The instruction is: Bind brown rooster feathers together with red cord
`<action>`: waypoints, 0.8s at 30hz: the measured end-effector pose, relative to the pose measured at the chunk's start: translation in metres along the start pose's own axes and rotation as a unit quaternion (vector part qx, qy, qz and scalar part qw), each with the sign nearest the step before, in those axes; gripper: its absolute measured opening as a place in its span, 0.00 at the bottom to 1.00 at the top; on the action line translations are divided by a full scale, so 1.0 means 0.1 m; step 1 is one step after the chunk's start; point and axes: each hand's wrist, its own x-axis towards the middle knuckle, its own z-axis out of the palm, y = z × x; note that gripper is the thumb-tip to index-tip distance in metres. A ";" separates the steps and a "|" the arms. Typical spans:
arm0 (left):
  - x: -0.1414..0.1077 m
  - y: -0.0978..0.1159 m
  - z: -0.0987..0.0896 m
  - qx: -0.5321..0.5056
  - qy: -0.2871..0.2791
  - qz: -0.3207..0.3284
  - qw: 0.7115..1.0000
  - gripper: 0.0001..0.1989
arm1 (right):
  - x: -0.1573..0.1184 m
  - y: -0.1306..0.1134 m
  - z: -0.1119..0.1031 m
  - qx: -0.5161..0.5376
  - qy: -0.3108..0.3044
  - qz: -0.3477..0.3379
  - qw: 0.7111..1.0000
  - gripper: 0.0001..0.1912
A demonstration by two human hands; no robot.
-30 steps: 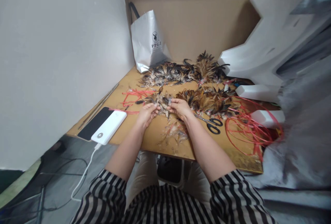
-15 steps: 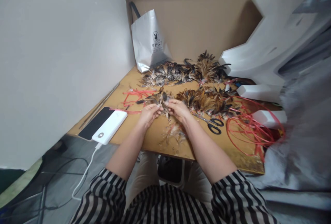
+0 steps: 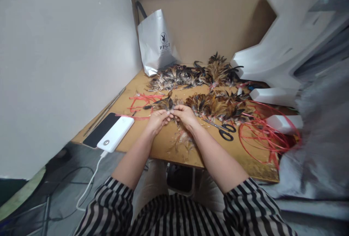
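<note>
While left grip pinches feather tuft, right grip sits pinched together against left, contents hidden.

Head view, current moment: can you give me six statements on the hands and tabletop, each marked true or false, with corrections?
1. The left hand and right hand have their fingers close together, feathers just beyond. True.
2. Scissors lie on the table. True.
3. The scissors' handles are red. False: they are black.
4. Everything red lies left of the hands. False: a tangle of red strips lies right.
5. A white cable hangs from the white device. True.
6. Only feathers occupy the table's back. False: a silver bag is there too.
</note>
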 end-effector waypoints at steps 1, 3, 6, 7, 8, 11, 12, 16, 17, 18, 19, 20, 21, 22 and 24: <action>0.00 0.00 0.00 0.001 0.003 0.002 1.000 0.12 | 0.00 0.00 -0.01 0.002 -0.004 0.003 1.000 0.15; 0.00 0.01 0.01 0.001 0.010 0.005 1.000 0.12 | 0.01 -0.01 -0.03 0.013 -0.006 0.009 1.000 0.14; 0.00 0.01 0.01 -0.001 0.015 0.005 1.000 0.13 | 0.02 -0.03 -0.06 0.027 -0.006 0.018 0.999 0.13; 0.00 0.01 0.01 -0.002 0.017 0.004 1.000 0.13 | 0.02 -0.04 -0.06 0.027 -0.006 0.021 0.999 0.12; 0.00 0.01 0.01 -0.004 0.020 0.003 1.000 0.13 | 0.02 -0.04 -0.07 0.027 -0.006 0.024 0.999 0.12; 0.01 0.00 0.01 -0.008 0.029 0.002 1.000 0.13 | 0.01 -0.05 -0.05 0.029 -0.002 0.024 0.999 0.12; 0.01 0.00 0.01 -0.008 0.030 0.002 1.000 0.13 | 0.02 -0.04 -0.05 0.029 0.003 0.019 0.999 0.12; 0.01 -0.01 0.00 -0.006 0.026 0.000 1.000 0.13 | 0.03 0.00 -0.01 0.021 0.034 -0.024 0.999 0.12; 0.01 -0.01 0.00 -0.005 0.025 -0.001 1.000 0.13 | 0.03 0.01 0.00 0.016 0.040 -0.033 0.999 0.12; 0.01 -0.01 0.00 -0.003 0.026 -0.002 1.000 0.13 | 0.03 0.02 0.01 0.011 0.045 -0.039 0.998 0.12; 0.01 -0.01 0.00 -0.003 0.025 -0.003 1.000 0.13 | 0.03 0.03 0.02 0.006 0.047 -0.042 0.998 0.12; 0.01 -0.01 0.00 -0.003 0.025 -0.004 1.000 0.13 | 0.03 0.03 0.03 0.003 0.046 -0.042 0.998 0.11; 0.01 -0.01 0.01 -0.003 0.023 -0.005 1.000 0.13 | 0.02 0.04 0.03 0.002 0.043 -0.040 0.998 0.11; 0.01 -0.01 0.01 -0.003 0.021 -0.005 1.000 0.13 | 0.02 0.04 0.04 0.003 0.039 -0.038 0.999 0.11; 0.01 -0.01 0.01 -0.004 0.018 -0.003 1.000 0.13 | 0.01 0.04 0.04 0.006 0.028 -0.031 0.999 0.11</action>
